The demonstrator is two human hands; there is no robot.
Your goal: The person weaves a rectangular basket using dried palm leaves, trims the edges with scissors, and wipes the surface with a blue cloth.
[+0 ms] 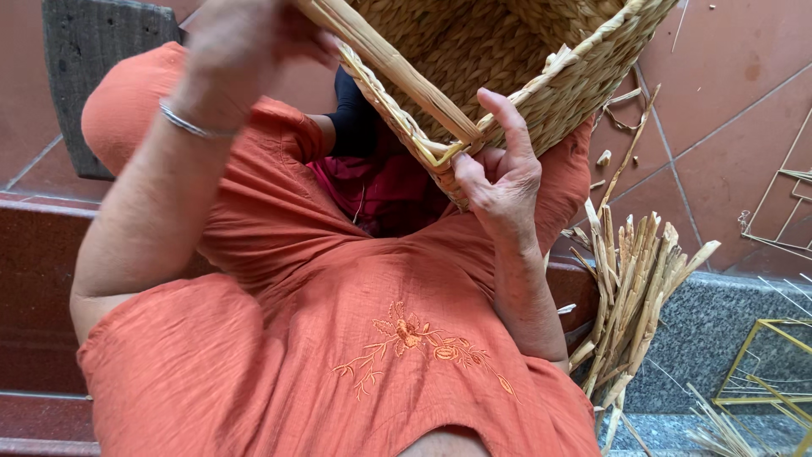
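Orange dress [338,338] covers your lap; above it your right hand [499,173] pinches the basket [507,59] rim, left hand [245,42] closed on a strand [397,72]. Light, stiff, probably brittle: grip the rim.

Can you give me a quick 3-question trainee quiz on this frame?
1. True or false: the right hand grips the woven basket at its rim corner.
2. Where does the bundle of dried reeds lie? A) in the basket B) on the step, on the person's right C) across the lap
3. What does the left hand wear at the wrist?

Key: 1 true; 2 B; 3 a thin silver bangle.
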